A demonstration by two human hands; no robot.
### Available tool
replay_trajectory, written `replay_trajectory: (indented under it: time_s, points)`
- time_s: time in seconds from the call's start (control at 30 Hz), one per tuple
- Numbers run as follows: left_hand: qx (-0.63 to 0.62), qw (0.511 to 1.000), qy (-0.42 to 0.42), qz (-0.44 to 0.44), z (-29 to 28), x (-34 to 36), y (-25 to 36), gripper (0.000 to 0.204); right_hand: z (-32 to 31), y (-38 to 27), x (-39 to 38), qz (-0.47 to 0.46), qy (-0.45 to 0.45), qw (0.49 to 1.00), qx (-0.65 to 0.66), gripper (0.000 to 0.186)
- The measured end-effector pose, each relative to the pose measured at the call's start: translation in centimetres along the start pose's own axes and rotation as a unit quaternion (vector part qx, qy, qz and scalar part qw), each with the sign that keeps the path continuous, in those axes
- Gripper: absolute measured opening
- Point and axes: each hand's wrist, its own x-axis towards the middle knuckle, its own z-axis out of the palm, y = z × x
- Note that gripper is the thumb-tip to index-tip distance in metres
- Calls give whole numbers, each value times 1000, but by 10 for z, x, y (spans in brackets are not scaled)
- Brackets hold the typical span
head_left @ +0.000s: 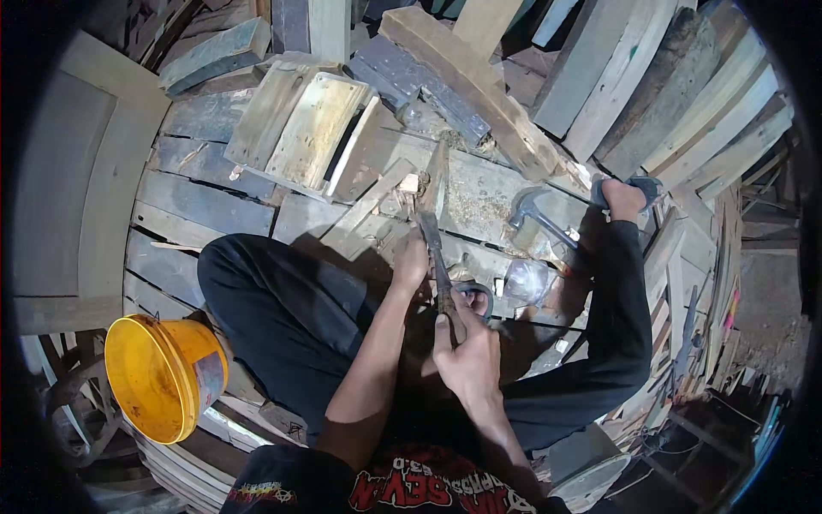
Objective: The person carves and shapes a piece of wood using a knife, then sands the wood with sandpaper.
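My right hand is wrapped round the handle of a long knife-like tool with a dark metal blade, which points away from me. Just left of the blade, my left hand is closed at the near end of a narrow piece of wood; its fingertips are partly hidden. The blade's far end meets or overlaps this wood. A dark ring-shaped thing shows just behind my right hand. To the right, a claw hammer lies on the boards, with a clear plastic bag nearer me.
A yellow bucket stands at the left. Beyond my knee sits a small slatted wooden piece. Thick planks and stacked boards crowd the far side. Wood chips litter the plank floor. My sandalled foot rests at the right.
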Motion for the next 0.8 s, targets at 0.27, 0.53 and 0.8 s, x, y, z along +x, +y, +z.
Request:
replay_trajectory:
  time_s: [0.27,0.53,0.8]
  points:
    - [11,999,31,-43,14,-7,8,69,4,-3,38,19,21,1000,9,45]
    - [55,998,30,-6,2,8,-22,67,-34,-14,11,80,-55,990,104,51]
    - [47,997,55,21,14,-11,8,60,-22,29,21,30,-41,988,146,52]
